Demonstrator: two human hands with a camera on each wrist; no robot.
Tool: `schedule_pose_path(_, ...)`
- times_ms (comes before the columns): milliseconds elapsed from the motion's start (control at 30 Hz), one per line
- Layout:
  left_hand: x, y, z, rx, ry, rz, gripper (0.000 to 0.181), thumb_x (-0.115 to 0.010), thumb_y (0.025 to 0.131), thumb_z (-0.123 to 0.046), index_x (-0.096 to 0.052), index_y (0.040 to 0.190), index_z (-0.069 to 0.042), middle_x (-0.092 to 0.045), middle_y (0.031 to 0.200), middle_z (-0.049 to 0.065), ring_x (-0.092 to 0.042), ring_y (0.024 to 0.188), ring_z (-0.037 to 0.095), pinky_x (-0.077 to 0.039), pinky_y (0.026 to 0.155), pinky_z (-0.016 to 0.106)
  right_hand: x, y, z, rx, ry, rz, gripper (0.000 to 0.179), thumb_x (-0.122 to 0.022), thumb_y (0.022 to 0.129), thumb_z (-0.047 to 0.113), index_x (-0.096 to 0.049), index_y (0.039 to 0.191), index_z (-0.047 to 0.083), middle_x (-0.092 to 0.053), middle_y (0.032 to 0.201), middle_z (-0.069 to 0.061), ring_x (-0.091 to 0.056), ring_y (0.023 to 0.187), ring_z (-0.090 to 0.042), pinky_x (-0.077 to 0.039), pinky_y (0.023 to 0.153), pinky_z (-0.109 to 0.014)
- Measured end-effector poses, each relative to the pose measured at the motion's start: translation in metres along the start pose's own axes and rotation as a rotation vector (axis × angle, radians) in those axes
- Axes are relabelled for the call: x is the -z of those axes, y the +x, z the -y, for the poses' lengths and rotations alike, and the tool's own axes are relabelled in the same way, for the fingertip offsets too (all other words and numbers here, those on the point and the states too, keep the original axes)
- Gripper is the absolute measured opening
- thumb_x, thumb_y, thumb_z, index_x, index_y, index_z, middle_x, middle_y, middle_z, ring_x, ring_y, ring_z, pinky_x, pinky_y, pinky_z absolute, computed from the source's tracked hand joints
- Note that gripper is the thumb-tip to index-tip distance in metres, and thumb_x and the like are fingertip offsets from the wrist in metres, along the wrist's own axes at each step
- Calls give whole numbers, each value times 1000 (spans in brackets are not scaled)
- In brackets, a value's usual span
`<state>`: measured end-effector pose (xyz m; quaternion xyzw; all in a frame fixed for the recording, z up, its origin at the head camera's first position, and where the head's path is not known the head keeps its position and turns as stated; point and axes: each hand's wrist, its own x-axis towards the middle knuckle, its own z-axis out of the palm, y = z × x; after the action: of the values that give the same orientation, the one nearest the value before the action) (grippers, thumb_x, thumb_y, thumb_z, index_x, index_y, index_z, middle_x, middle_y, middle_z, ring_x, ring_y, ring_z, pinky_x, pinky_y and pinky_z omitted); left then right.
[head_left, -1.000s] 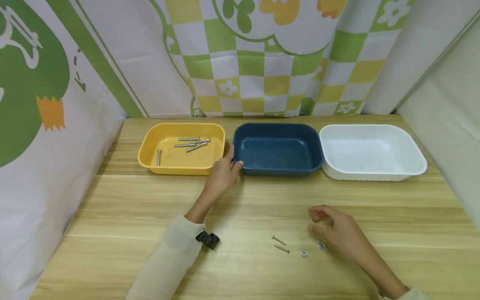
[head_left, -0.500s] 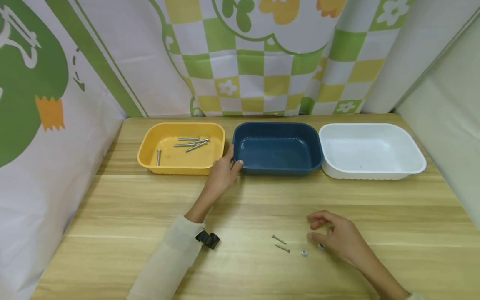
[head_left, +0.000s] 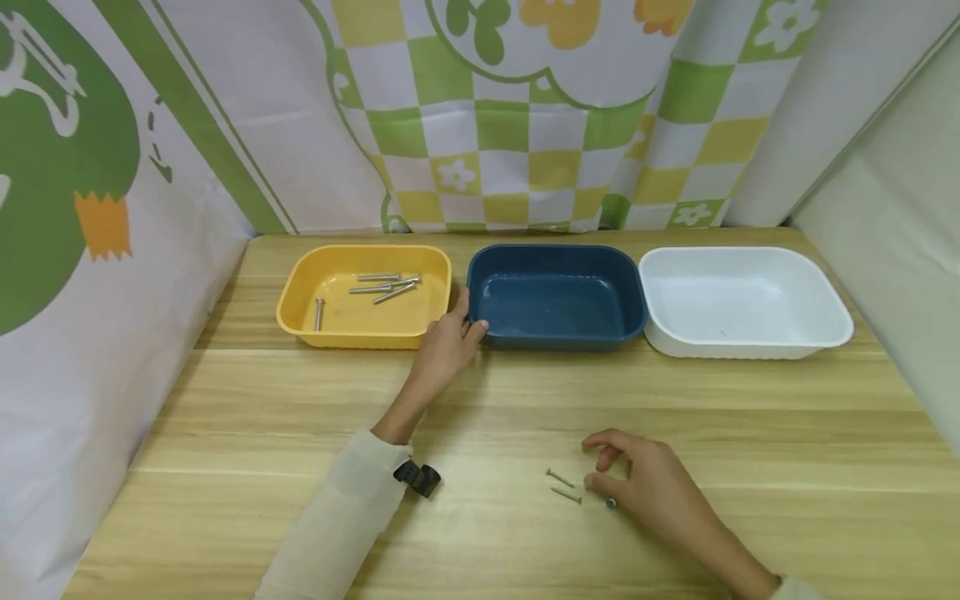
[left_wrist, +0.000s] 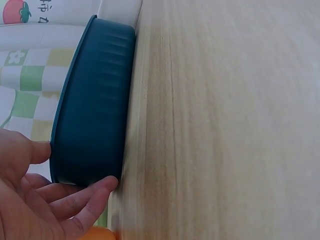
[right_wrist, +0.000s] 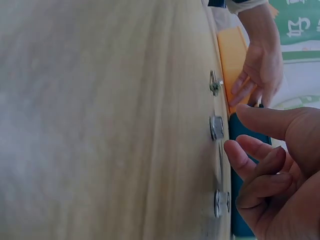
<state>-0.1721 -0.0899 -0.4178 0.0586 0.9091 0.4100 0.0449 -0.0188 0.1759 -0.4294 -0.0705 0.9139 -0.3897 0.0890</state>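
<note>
My left hand (head_left: 444, 343) holds the front left corner of the dark blue bin (head_left: 558, 343); in the left wrist view the thumb lies at its rim and the fingers along its end wall. My right hand (head_left: 651, 483) hovers over the table, thumb and forefinger apart, nothing between them. Beside its thumb lies a metal nut (head_left: 610, 503). The right wrist view shows this nut (right_wrist: 216, 128) and another nut (right_wrist: 217, 204), which the hand hides from the head view. Two screws, an upper screw (head_left: 559, 477) and a lower screw (head_left: 566, 496), lie left of the right hand.
Left of the blue bin stands a yellow bin (head_left: 363, 342) with several long bolts (head_left: 378, 277) in it. A white bin (head_left: 750, 350) adjoins the blue one on the right. Patterned cloth (head_left: 502, 171) hangs behind the wooden table (head_left: 480, 550).
My right hand has moved left, from beside the right nut to the left nut and the screws. The left hand has stayed at the blue bin's corner.
</note>
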Motion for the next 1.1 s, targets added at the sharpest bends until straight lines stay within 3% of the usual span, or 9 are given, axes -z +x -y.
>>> schedule_pose_path(367, 1, 0, 0, 3, 5, -5, 66, -55, 104, -29, -26, 158, -5, -36, 50, -2, -24, 43, 12, -29, 46, 30, -17, 3, 6, 119, -11, 38, 26, -86, 78, 12, -75, 101, 18, -62, 76, 19, -38, 51, -2, -38, 50, -24)
schedule_pose_path(600, -1, 1, 2, 0, 11, -9, 66, -55, 104, -29, -26, 158, -5, -35, 51, -3, -26, 47, 13, -31, 49, 32, -24, 6, 14, 129, -75, 10, 24, -86, 76, 10, -75, 96, 19, -59, 72, 23, -48, 63, 1, -46, 66, -26)
schedule_pose_path(1100, -1, 0, 2, -3, -1, -8, 65, -54, 104, -29, -26, 158, -6, -38, 52, -2, -31, 48, 15, -34, 50, 33, -26, 10, 18, 162, -112, 19, 15, -84, 80, 11, -75, 85, 22, -58, 69, 22, -53, 69, 1, -49, 67, -27)
